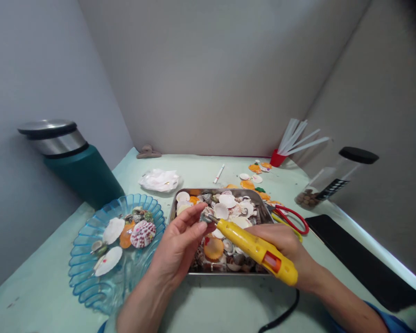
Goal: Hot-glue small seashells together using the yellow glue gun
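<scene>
My left hand (180,243) pinches a small grey shell (205,217) between thumb and fingers above the metal tray (225,274) of mixed seashells. My right hand (284,245) grips a yellow glue gun (256,249) with a red trigger. Its metal nozzle touches the small shell. A black cord runs from the gun toward the table's near edge. To the left stands a blue glass dish (86,273) with a few white, orange and spotted shells in it.
A teal flask (76,162) with a steel lid stands at the left. Glue sticks lean in a red cup (277,159) at the back right, with red-handled scissors (293,217), a clear jar (329,182), a black pad (360,263) and a white wad (159,179) around the tray.
</scene>
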Action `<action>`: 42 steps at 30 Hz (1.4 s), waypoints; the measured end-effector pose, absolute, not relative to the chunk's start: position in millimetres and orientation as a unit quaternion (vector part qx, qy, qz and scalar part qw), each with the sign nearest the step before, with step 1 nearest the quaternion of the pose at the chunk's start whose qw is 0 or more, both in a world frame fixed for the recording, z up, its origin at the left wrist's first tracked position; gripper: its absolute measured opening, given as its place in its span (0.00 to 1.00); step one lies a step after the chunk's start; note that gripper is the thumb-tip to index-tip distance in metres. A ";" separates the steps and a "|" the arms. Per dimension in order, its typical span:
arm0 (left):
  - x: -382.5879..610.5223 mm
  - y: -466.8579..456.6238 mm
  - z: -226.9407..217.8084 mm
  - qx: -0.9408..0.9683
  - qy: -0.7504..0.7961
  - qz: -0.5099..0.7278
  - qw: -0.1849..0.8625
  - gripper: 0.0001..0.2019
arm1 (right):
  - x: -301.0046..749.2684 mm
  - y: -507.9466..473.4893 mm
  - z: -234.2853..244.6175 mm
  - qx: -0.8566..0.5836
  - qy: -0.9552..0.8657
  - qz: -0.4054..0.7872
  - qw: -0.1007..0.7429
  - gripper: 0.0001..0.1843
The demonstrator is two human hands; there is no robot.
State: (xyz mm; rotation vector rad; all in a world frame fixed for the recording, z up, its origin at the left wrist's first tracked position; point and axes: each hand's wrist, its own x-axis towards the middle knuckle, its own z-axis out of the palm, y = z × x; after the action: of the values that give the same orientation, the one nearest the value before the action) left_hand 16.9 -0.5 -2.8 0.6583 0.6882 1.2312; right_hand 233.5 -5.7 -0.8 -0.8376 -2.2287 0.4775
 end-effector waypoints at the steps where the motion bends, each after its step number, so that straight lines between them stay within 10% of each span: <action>1: 16.7 -0.5 -3.1 0.295 0.310 0.556 0.713 0.15 | 233.7 -5.6 -0.9 -0.321 -0.861 0.183 0.350 0.21; 42: 16.5 -0.1 -4.2 0.307 0.306 0.537 0.723 0.17 | 236.6 -5.2 1.0 -0.317 -0.851 0.271 0.320 0.14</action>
State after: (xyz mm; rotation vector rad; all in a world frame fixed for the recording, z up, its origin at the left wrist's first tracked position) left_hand 16.5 -0.1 -4.2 0.6777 0.6758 1.1864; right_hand 236.6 -5.2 1.0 -0.8322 -2.2372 0.7126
